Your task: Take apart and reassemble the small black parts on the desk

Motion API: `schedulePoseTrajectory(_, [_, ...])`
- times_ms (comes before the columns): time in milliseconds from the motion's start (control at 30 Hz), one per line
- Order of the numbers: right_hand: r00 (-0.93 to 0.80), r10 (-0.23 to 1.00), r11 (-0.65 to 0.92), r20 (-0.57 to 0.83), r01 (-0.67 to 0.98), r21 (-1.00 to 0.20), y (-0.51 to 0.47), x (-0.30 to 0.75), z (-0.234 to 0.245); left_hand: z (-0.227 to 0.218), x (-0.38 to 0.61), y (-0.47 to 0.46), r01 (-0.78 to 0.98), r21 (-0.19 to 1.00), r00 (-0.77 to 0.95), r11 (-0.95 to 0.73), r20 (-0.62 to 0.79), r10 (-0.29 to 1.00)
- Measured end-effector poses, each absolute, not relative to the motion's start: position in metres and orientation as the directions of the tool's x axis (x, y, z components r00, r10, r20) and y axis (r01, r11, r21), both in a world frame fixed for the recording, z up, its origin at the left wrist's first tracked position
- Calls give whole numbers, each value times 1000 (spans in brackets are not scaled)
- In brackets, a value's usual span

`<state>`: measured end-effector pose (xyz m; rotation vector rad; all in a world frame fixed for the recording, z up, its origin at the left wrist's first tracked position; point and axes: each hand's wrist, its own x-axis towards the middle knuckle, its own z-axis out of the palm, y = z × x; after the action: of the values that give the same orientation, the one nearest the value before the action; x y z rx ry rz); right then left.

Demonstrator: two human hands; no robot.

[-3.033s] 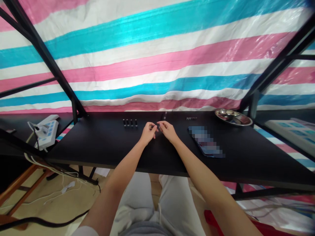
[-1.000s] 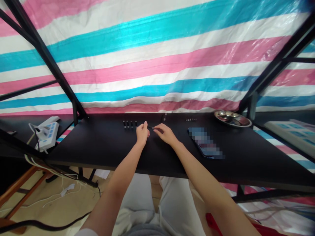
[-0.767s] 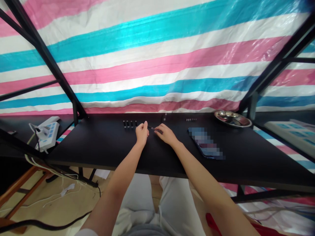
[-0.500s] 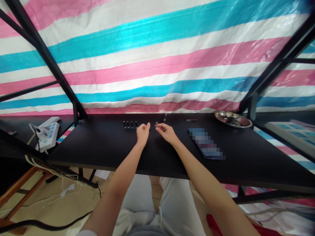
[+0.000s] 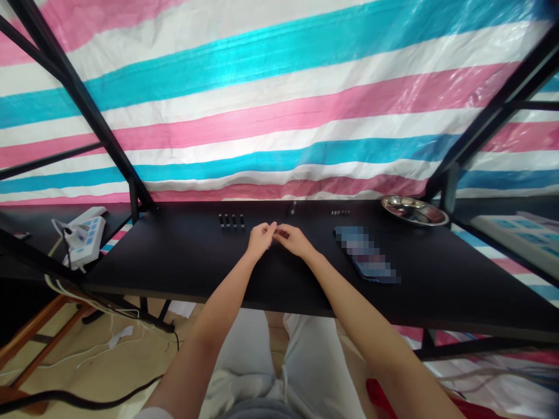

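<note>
My left hand [image 5: 261, 237] and my right hand [image 5: 293, 240] meet fingertip to fingertip over the middle of the black table [image 5: 183, 256]. Both hands are pinched together on something small and dark that I cannot make out. Just behind and left of my left hand stands a row of several small black cylinders [image 5: 231, 220]. A single small dark piece [image 5: 292, 208] lies behind my hands near the back edge. A row of tiny dark parts [image 5: 339, 213] lies farther right.
A phone [image 5: 365, 253] lies flat on the table to the right of my hands. A steel dish [image 5: 414, 210] sits at the back right corner. A white power strip [image 5: 81, 235] with cables rests at the left. Black frame posts rise on both sides.
My left hand had moved left beside the row of cylinders, apart from my right hand. Now both hands have come back together at the table's middle, fingertips touching.
</note>
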<state>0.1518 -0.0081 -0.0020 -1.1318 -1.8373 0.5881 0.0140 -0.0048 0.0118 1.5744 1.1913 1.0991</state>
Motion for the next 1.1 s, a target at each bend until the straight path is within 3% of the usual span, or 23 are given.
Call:
schedulePoseTrajectory(100, [-232,871,488,433,503,-714,-7,153,-3,11,14,-4,274,945,169,-177,134,976])
schedulePoseTrajectory(233, [-217,873,476,437,572,-668,-5,156,-6,11,14,-5,425,856,159,-295,251,955])
schedulePoseTrajectory(500, [-18,897,317,441,722,-615,1,168,-12,9,15,-11,606,644,316,-467,344,884])
schedulePoseTrajectory(733, [198,883,137,426,760,-635,16,184,-14,10,14,-11,608,640,316,-470,348,883])
schedulePoseTrajectory(1100, [258,920,-34,295,802,-596,46,184,-6,15,16,-13,611,634,322,-473,347,881])
